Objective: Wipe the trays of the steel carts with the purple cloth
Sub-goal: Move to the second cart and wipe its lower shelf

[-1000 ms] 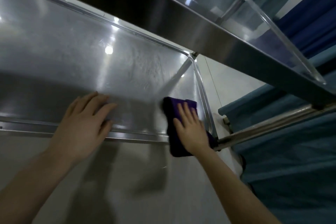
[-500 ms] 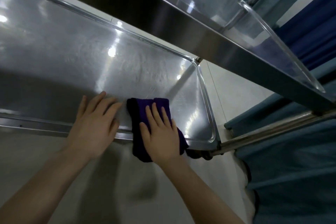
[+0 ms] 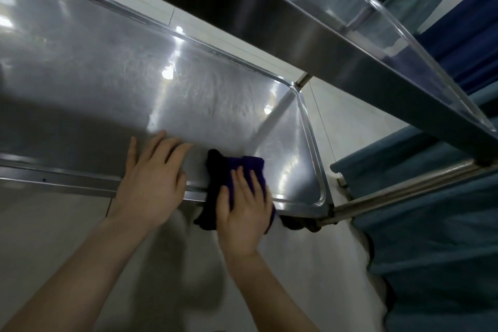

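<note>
The lower steel tray (image 3: 107,83) of the cart fills the left and middle of the view, shiny with light spots. A folded purple cloth (image 3: 229,170) lies over the tray's near rim, towards its right end. My right hand (image 3: 244,207) lies flat on the cloth with fingers spread, pressing it down on the tray. My left hand (image 3: 152,180) rests flat and open on the near rim just left of the cloth, touching nothing else.
The cart's upper tray (image 3: 336,21) juts overhead across the top right. A steel handle bar (image 3: 404,188) runs off the tray's right corner. Teal fabric (image 3: 431,250) and a dark blue curtain (image 3: 471,35) hang at the right. Pale tiled floor (image 3: 161,277) lies below.
My right hand slid the cloth left along the near rim from the tray's right corner, then shifted slightly back right. My left hand stayed on the rim.
</note>
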Demonstrator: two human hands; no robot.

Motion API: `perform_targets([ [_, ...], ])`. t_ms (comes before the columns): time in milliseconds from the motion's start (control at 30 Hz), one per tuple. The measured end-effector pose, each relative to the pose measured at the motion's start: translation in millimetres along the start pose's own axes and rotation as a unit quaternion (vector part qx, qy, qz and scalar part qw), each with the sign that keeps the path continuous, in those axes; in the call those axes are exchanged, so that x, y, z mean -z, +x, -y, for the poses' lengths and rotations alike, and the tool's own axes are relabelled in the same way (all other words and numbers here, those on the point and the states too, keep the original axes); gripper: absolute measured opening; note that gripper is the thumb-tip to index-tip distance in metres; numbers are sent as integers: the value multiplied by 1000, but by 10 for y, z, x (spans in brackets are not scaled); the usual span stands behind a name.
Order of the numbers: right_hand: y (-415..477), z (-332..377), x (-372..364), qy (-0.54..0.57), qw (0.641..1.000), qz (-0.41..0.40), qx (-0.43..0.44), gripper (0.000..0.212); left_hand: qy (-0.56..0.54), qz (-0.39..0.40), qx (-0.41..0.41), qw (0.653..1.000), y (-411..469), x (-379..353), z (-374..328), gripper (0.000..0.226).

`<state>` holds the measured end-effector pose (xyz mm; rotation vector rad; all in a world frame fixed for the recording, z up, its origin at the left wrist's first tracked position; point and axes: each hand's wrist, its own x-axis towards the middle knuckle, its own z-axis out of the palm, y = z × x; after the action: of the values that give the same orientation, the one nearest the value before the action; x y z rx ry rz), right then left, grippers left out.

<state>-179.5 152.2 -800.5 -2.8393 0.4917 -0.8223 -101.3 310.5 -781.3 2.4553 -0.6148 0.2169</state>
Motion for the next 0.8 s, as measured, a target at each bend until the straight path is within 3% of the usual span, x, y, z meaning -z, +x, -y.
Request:
perform_targets([
  [133, -7, -40, 24, 40, 990, 45, 128, 42, 25, 4, -29, 999, -50, 46, 64, 47],
  [200, 56, -413, 175, 21, 988, 66, 135, 38, 25, 4, -27, 999, -62, 69, 73, 47],
  [367, 99, -1171, 505, -63, 995, 63, -36, 49, 6, 5, -16, 1000, -51, 76, 35, 51],
  [467, 37, -846, 390, -86, 991, 42, -96, 47, -22, -12, -3, 1000, -41, 46, 4, 50],
  [633, -84, 235, -33, 31, 996, 17, 81, 38, -90, -53, 48, 993, -8, 53, 54, 49],
  [733, -18, -1, 52, 65, 983, 64, 161, 39, -38, -36, 22, 998, -20, 51, 61, 50],
  [800, 85, -445, 228, 48, 983, 91, 154, 38, 9, -28, -8, 1000, -39, 29, 70, 51],
])
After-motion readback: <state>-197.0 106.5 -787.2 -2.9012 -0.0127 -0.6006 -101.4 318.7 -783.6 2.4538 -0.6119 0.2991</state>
